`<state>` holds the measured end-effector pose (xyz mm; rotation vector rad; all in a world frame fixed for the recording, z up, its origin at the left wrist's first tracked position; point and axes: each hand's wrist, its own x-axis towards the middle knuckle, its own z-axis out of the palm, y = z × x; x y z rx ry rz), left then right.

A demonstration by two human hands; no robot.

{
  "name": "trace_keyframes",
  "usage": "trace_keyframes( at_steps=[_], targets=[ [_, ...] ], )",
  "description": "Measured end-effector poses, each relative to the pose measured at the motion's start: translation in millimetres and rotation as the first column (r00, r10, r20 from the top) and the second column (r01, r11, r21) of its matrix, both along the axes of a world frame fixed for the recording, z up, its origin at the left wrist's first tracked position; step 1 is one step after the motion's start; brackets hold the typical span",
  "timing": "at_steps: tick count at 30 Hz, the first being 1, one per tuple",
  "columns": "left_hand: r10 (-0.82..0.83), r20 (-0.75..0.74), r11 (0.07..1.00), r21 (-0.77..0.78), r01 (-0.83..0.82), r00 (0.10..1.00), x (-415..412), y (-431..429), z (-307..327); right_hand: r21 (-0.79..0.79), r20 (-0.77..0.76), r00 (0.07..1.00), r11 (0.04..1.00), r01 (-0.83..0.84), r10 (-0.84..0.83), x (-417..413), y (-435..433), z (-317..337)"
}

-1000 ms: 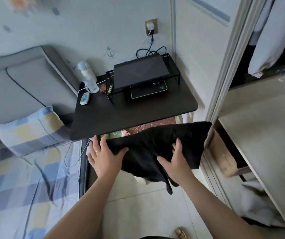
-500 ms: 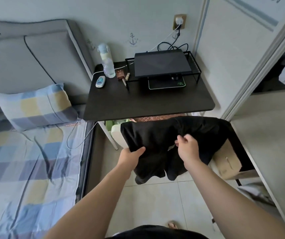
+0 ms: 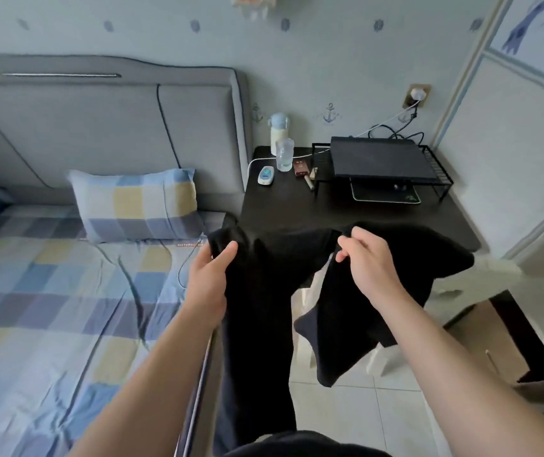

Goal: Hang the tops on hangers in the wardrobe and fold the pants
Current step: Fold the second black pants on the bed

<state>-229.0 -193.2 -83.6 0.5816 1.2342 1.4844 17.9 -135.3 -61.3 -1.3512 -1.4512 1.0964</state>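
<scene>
Your left hand (image 3: pixel 211 275) grips one top corner of the black pants (image 3: pixel 257 318), thumb on the front of the cloth. Your right hand (image 3: pixel 371 262) pinches the top edge further right, fingers curled over it. The pants hang between and below both hands, in the air in front of the dark desk (image 3: pixel 297 209) and just beside the bed (image 3: pixel 49 291)
</scene>
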Motion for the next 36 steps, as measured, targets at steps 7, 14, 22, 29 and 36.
trace_keyframes(
  at_steps=[7, 14, 22, 29, 36],
  targets=[
    [0.074, -0.428, 0.997, 0.028, -0.068, 0.901, -166.1, -93.4, 35.3, 0.070, 0.004, 0.940, 0.938, -0.339, 0.340, -197.5, -22.5, 21.1],
    [0.537, -0.178, 0.824, -0.099, -0.558, 0.825, -274.2, -189.0, 44.0, -0.158, -0.058, 0.454, 0.441, -0.883, 0.889, -379.4, -126.5, -23.7],
    [0.735, 0.004, 0.669, -0.160, -0.726, 0.678, -323.0, -286.0, -15.8, -0.254, 0.309, 0.305, 0.388, -0.886, 0.901, -472.4, -201.5, -110.5],
    [0.749, -0.210, 0.565, -0.293, -0.771, 0.628, -308.3, -389.6, -75.7, -0.442, 0.084, 0.265, 0.274, -0.854, 0.961, -537.2, -249.7, -117.8],
    [0.714, -0.266, 0.453, -0.530, -0.717, 0.648, -226.5, -407.9, -154.7, -0.578, -0.237, 0.242, 0.063, -0.814, 0.941, -572.3, -280.9, -108.0]
  ],
)
